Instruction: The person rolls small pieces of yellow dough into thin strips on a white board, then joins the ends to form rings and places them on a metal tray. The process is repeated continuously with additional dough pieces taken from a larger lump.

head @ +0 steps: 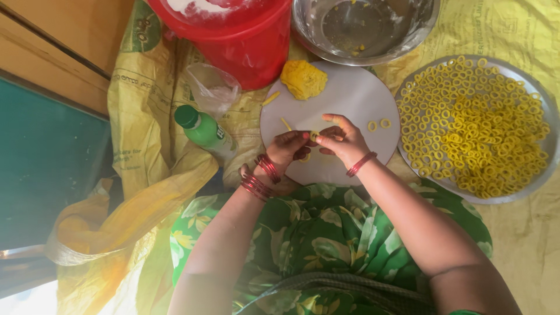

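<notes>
My left hand (pixel 287 147) and my right hand (pixel 341 139) meet over a round white board (pixel 350 93), and together their fingertips pinch a small yellow dough ring (pixel 314 136). A lump of yellow dough (pixel 303 79) rests on the board's far edge. Two finished rings (pixel 379 124) lie on the board to the right of my hands. A short dough strip (pixel 286 123) lies to the left, and another strip (pixel 270 98) sits at the board's left rim. Red bangles circle both wrists.
A steel tray (pixel 547 111) on the right holds several yellow rings. Behind the board stand a red bucket (pixel 245 41) and a steel bowl (pixel 364 29). A green bottle (pixel 204 131) and a clear plastic bag (pixel 213 87) lie left, on yellow sacking (pixel 140 116).
</notes>
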